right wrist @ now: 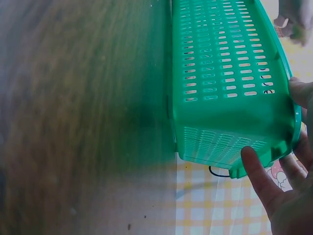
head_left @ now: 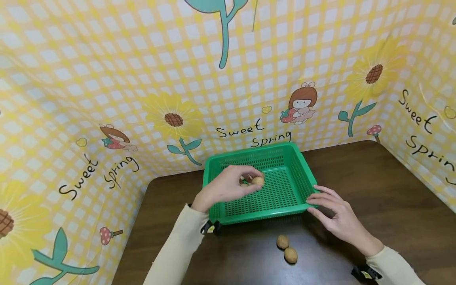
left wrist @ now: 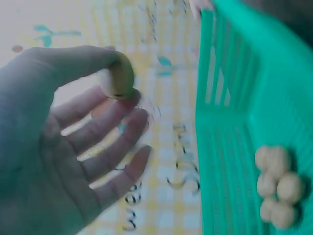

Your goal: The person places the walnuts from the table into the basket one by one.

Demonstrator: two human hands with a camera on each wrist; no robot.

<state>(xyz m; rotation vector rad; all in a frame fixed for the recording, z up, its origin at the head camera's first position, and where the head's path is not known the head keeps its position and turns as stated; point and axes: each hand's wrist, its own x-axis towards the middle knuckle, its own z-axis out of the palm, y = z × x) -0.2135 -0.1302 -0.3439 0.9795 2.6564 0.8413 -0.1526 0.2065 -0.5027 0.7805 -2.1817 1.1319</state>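
My left hand (head_left: 231,184) pinches a walnut (head_left: 258,181) between thumb and fingertips above the green plastic basket (head_left: 263,215). In the left wrist view the held walnut (left wrist: 122,76) is blurred, and the other fingers are spread loosely. Several more walnuts (left wrist: 279,188) lie together on the basket floor; in the head view my left hand mostly hides them. At the basket's front right corner, my right hand (head_left: 338,215) touches the rim with extended, spread fingers. Two walnuts (head_left: 286,249) lie side by side on the table in front of the basket.
The dark brown wooden table (head_left: 356,166) holds the basket near its back edge. A yellow checked cloth (head_left: 142,59) with flowers and lettering hangs behind and at both sides.
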